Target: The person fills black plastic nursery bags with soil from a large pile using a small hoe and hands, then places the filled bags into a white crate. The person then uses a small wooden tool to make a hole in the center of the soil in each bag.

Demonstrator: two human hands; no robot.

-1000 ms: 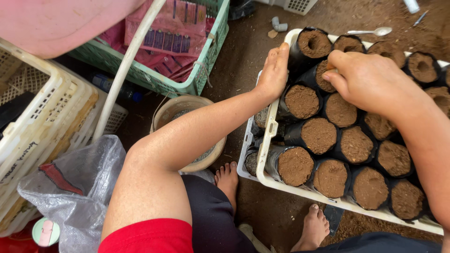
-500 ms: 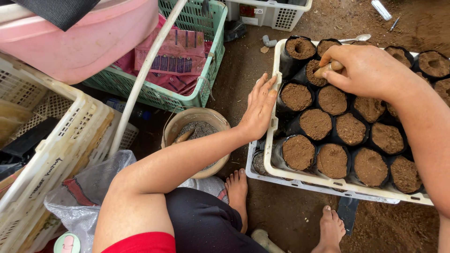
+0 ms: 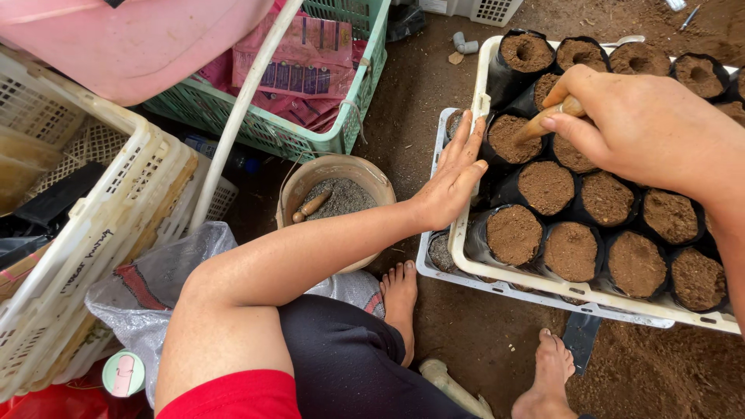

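Brown soil fills the rows of black nursery bags (image 3: 547, 186) that stand packed together in the white plastic tray (image 3: 466, 233) at our 2 o'clock. Our right hand (image 3: 644, 128), coming in from 3 o'clock, is clenched around a short wooden stick (image 3: 535, 126), whose tip pokes down into the soil of one bag (image 3: 508, 140) in the second row, near the tray's left edge. Our left hand (image 3: 454, 182) holds nothing; it lies flat with fingers spread against the tray's left rim, touching the side of that same bag. The tray sits on top of a second white tray (image 3: 434, 271), both on bare earth (image 3: 434, 70). At 11 o'clock from the left hand stands a round tan bucket (image 3: 299, 182) with grey granules in it and another small wooden stick (image 3: 310, 207) resting inside. Farther out at 11 o'clock is a green plastic crate (image 3: 353, 116) holding pink packets (image 3: 310, 58), with a white pipe (image 3: 244, 105) leaning across it. A pink tub (image 3: 140, 39) sits at 10 o'clock, above a cream-coloured basket (image 3: 101, 209) at 9 o'clock. A clear plastic bag (image 3: 155, 279) lies by our left knee, and our bare feet (image 3: 400, 299) rest on the soil just below the trays.
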